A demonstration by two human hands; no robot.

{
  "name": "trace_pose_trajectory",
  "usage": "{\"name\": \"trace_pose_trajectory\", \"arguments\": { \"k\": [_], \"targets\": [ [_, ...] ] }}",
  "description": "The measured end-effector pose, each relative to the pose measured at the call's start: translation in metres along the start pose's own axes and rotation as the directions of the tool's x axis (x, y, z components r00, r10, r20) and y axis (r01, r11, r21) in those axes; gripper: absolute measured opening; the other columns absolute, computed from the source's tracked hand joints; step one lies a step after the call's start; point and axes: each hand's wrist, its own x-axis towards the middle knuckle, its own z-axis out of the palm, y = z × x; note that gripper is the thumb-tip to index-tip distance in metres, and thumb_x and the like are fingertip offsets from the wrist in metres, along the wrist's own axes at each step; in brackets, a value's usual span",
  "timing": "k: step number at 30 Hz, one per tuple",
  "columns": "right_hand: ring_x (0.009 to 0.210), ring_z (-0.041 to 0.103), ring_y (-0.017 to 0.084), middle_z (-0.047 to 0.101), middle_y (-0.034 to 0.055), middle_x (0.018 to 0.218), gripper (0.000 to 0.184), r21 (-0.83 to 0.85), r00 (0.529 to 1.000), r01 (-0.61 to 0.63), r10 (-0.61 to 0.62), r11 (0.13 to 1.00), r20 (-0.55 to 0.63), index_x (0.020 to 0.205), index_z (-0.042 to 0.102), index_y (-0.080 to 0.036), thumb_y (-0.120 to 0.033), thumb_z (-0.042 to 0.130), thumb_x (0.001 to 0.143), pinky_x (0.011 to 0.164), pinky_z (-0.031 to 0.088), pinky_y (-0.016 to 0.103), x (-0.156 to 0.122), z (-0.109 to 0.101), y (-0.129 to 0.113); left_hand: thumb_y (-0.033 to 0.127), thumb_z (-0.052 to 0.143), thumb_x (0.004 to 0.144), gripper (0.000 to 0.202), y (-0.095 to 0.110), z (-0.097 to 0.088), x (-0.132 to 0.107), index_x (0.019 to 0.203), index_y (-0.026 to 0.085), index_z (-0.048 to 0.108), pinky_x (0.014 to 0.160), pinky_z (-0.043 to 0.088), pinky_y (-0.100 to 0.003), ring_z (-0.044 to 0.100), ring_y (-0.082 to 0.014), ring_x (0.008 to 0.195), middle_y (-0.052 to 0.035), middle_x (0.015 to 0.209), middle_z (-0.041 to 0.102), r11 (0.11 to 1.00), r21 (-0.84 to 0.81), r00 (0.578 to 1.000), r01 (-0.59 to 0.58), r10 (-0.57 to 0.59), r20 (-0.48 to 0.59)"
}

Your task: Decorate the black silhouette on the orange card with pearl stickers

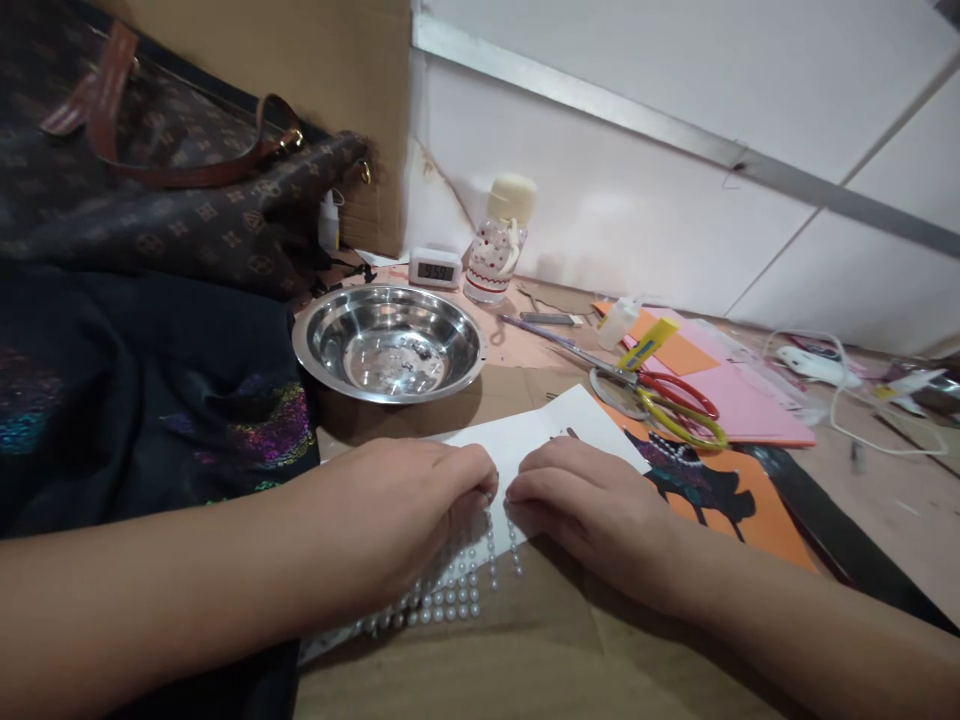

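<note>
My left hand (412,515) is closed over a sheet of pearl stickers (450,603), thumb and finger pinched at its upper right. The sheet's rows of small white pearls show below that hand, and one row (492,560) hangs apart from the others. Close by on the right, my right hand (600,510) is pinched on a short strip of pearls (514,550). White paper (555,430) lies beneath both hands. Beyond the right hand, an orange sheet (750,490) carries a black cut-out shape (697,475) with pearl rows near its top.
A steel bowl (386,345) stands behind the hands, near a small digital clock (435,270) and a clear bottle (495,245). Scissors (682,410), a glue bottle (619,322) and pink sheets (757,400) lie at right. Dark fabric (150,400) and a brown handbag (172,200) fill the left.
</note>
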Motion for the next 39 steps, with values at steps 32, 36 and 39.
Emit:
{"name": "trace_pose_trajectory", "arguments": {
  "k": [32,36,39],
  "targets": [
    [0.077,0.055,0.017,0.066,0.0064,0.085,0.022,0.004,1.000,-0.005,0.005,1.000,-0.019,0.093,0.065,-0.016,-0.007,0.046,0.101,0.068,0.044,0.027,-0.003,0.004,-0.002,0.035,0.037,0.104,0.027,0.004,-0.001,0.000,0.096,0.024,0.061,0.063,0.047,-0.031,0.067,-0.0226,0.076,-0.0022,0.087,0.070,1.000,0.025,1.000,-0.017,0.017,0.012],
    [0.075,0.057,0.017,0.067,0.0063,0.083,0.022,0.053,0.998,-0.046,0.048,0.998,-0.044,0.090,0.067,-0.016,-0.005,0.049,0.098,0.066,0.045,0.026,0.001,0.005,-0.004,0.035,0.038,0.104,0.027,0.004,-0.001,0.001,0.096,0.024,0.062,0.064,0.047,-0.031,0.068,-0.0226,0.076,-0.0027,0.086,0.071,0.999,0.033,1.000,-0.008,0.007,0.008],
    [0.075,0.056,0.017,0.066,0.0064,0.084,0.021,0.056,0.998,-0.042,0.044,0.998,-0.036,0.089,0.068,-0.016,-0.006,0.052,0.097,0.066,0.045,0.027,0.002,0.006,-0.004,0.036,0.038,0.104,0.029,0.004,-0.002,0.001,0.094,0.024,0.063,0.063,0.048,-0.031,0.068,-0.0227,0.075,-0.0029,0.086,0.071,0.999,0.036,1.000,-0.007,0.007,0.013]
  ]
}}
